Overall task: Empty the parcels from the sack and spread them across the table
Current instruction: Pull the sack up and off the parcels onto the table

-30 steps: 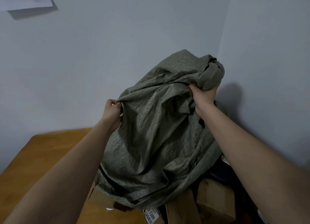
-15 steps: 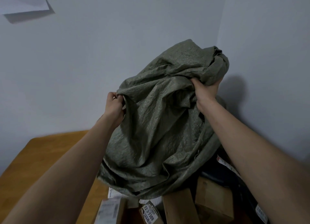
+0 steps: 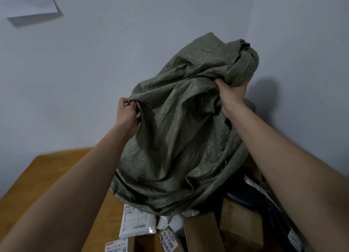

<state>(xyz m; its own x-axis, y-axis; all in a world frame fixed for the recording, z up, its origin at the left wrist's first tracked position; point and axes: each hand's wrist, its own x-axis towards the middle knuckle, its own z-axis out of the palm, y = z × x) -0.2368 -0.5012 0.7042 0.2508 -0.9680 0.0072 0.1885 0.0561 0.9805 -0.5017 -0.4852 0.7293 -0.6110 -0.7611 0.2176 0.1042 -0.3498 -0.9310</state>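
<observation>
Head view, sack: The green-grey woven sack hung upside down over the table, with its open mouth low near the parcels. It looked floppy and mostly empty, so I think the tipping was almost done.
Head view, left hand: The left hand pinched a fold at the sack's left edge. Its fingers were curled tight on the cloth, likely to hold that side up so things could slide out.
Head view, right hand: The right hand grabbed a big bunch of cloth near the sack's closed end, high up. Its fingers were mostly hidden in the folds, but they were wrapped round the bunch. Holding the bottom high lets the parcels drop.
Head view, parcels: A white bag parcel lay on the table just under the sack's mouth. Beside it were a small box with the label 72-3-7309, two brown cardboard boxes, and a dark bag parcel on the right. They sat in one heap, touching.
Head view, what was left: The parcels were not spread out yet. I could not tell if any were still inside the sack.
</observation>
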